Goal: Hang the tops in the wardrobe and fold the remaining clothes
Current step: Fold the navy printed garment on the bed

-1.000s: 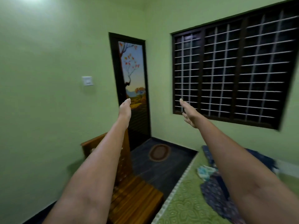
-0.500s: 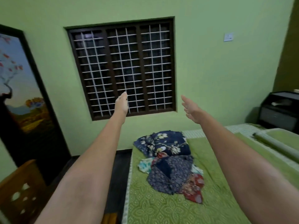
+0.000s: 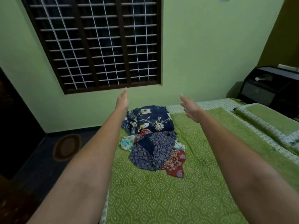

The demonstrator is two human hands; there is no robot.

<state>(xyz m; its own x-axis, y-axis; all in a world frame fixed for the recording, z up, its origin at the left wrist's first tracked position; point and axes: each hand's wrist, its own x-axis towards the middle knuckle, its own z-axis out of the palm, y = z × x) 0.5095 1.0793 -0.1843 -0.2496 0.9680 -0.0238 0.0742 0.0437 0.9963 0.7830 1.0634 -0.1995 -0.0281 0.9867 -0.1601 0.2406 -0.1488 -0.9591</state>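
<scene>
1. Two bare forearms fill the lower half of the view; no sleeve shows on either up to the frame edge.
2. The left hand wears no glove, ring or watch.
3. The right hand is likewise bare, its fingers slim and unadorned, the wrist without a band.

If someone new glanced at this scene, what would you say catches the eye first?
Two bare arms stretch forward, the left hand and right hand open and holding nothing above the bed. Below them a heap of patterned clothes lies on the green bedspread near its far left edge. Behind, a dark barred window fills the green wall.
</scene>
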